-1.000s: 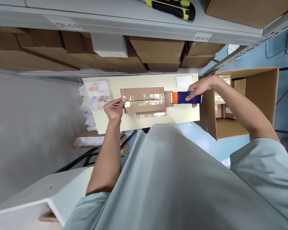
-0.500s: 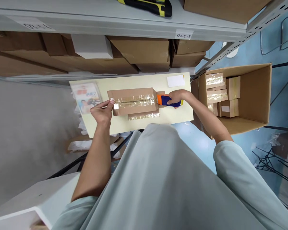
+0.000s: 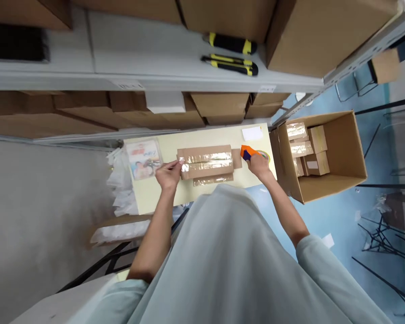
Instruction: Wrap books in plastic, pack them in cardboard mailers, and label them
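A flat cardboard box (image 3: 206, 169) lies on the cream tabletop (image 3: 168, 140), with shiny clear tape running lengthwise over its top. My left hand (image 3: 168, 174) is closed, pinching the box's left end between thumb and fingers. Off the box's right end, my right hand (image 3: 259, 165) is wrapped round an orange and blue tape dispenser (image 3: 245, 152), whose roll shows partly beyond the hand. Another taped cardboard piece (image 3: 213, 180) sticks out from under the box's near side.
An open carton (image 3: 344, 148) with several small taped boxes stands to the right. A printed plastic packet (image 3: 142, 158) and a white paper slip (image 3: 252, 133) lie on the tabletop. Two utility knives (image 3: 231, 64) rest on the grey shelf (image 3: 138, 49) above several boxes.
My right hand has drawn the tape dispenser away from the box's right end, leaving a gap. The left hand stays at the left end. The camera view has shifted, showing more shelf.
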A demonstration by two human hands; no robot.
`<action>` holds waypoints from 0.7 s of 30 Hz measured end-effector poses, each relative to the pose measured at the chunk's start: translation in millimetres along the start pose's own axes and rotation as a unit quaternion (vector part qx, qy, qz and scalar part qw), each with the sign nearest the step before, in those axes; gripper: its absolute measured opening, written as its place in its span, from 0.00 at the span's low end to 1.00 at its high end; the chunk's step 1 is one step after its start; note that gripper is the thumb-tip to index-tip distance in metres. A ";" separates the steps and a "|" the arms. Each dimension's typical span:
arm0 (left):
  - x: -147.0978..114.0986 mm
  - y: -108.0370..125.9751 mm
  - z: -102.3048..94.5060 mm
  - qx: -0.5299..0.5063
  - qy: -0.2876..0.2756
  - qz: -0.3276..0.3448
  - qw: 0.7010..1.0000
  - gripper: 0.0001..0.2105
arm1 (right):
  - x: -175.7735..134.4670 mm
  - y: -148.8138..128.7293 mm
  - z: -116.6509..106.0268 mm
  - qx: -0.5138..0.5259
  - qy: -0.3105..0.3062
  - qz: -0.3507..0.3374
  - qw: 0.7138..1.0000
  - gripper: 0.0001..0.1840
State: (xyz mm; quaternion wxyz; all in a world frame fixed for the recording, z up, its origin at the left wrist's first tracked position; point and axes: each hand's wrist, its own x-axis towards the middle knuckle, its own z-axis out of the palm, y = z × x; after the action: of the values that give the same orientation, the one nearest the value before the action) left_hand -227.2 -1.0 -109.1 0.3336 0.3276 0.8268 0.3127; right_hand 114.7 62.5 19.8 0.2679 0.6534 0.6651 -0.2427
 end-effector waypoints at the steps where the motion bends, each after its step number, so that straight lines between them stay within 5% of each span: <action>1: -0.9 0.8 -4.0 -0.004 -0.003 -0.005 1.000 0.12 | -9.2 -2.6 -4.7 0.000 0.026 0.001 1.000 0.22; 4: -4.9 14.1 -13.2 -0.010 -0.009 0.021 1.000 0.18 | -29.1 -20.9 -25.2 0.030 0.115 -0.007 0.993 0.24; 6: -8.6 36.8 -16.8 -0.007 0.036 0.115 0.993 0.21 | -34.6 -42.8 -44.2 0.073 0.172 -0.019 0.982 0.24; 10: -15.9 116.2 -31.0 -0.072 0.056 0.361 0.928 0.22 | -31.4 -101.7 -96.2 0.123 0.240 -0.093 0.959 0.26; 13: -11.5 180.0 -49.4 -0.097 0.076 0.477 0.870 0.22 | -19.9 -148.0 -143.0 0.123 0.296 -0.196 0.927 0.27; 17: 15.1 229.0 -66.2 -0.098 0.105 0.515 0.845 0.26 | 1.1 -199.0 -200.2 0.076 0.368 -0.280 0.883 0.23; 21: 32.1 231.7 -67.4 -0.105 0.116 0.518 0.841 0.28 | 23.9 -230.1 -234.1 0.006 0.398 -0.277 0.875 0.25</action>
State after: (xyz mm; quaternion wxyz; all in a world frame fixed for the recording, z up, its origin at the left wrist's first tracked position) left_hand -219.1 139.7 89.4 0.0575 0.6322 0.5318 0.5605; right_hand -124.4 231.1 170.3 -0.1011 0.4857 0.8677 -0.0305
